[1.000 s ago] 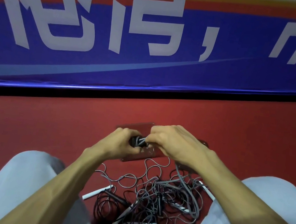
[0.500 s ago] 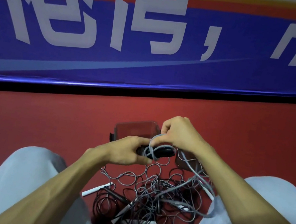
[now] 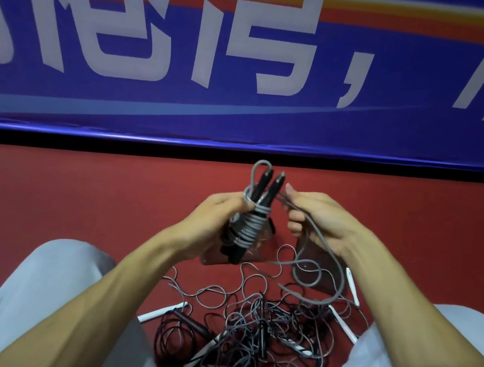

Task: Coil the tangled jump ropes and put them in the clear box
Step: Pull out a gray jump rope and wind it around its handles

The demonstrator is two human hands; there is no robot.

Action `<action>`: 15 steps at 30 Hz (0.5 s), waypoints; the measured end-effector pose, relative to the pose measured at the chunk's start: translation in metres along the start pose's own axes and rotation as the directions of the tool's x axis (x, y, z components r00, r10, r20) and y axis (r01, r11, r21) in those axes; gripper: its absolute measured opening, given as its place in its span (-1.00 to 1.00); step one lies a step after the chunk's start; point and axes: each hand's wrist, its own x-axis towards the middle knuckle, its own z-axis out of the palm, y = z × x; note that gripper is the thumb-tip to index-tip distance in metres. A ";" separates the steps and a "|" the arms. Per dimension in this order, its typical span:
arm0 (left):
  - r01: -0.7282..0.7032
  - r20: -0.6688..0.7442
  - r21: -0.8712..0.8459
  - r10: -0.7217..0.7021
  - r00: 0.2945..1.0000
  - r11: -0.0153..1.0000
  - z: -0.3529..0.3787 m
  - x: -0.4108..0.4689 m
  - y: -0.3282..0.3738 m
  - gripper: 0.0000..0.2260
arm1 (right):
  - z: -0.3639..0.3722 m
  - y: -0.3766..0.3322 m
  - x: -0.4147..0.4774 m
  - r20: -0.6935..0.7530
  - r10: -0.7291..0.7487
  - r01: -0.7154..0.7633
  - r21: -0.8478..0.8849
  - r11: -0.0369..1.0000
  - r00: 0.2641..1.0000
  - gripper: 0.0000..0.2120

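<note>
My left hand [image 3: 218, 220] grips a pair of black jump rope handles [image 3: 258, 200] held upright, with grey rope wound in several turns around them. My right hand [image 3: 317, 218] pinches the free grey rope [image 3: 324, 246], which runs from the handles down in a loop to the floor. The clear box [image 3: 258, 253] lies on the red floor just behind and below my hands, mostly hidden by them. A tangled pile of jump ropes [image 3: 258, 321], thin black and grey cords with white and black handles, lies between my knees.
A blue banner [image 3: 253, 59] with white characters stands along the far edge of the red floor [image 3: 75, 196]. My knees in light trousers [image 3: 39, 294] flank the pile on both sides. Loose white handles [image 3: 351, 286] stick out at the pile's right.
Both hands rose from just above the box. The handles turned from lying sideways to upright, with more grey rope wound around them. My right hand moved right, pulling the rope out.
</note>
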 end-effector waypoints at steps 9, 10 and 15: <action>0.087 -0.161 -0.246 -0.129 0.979 0.965 -0.019 0.006 0.006 -0.79 | 0.016 0.000 -0.009 0.153 -0.051 0.110 -0.411 0.905 0.987 -0.79; 0.084 -0.164 -0.247 -0.127 0.978 0.965 -0.019 0.007 0.005 -0.80 | 0.017 0.000 -0.010 0.140 -0.050 0.108 -0.444 0.890 0.989 -0.79; 0.121 -0.188 -0.280 -0.178 0.966 0.952 -0.022 0.010 0.005 -0.78 | 0.006 0.001 -0.019 0.077 0.112 -0.022 -0.724 0.689 0.991 -0.84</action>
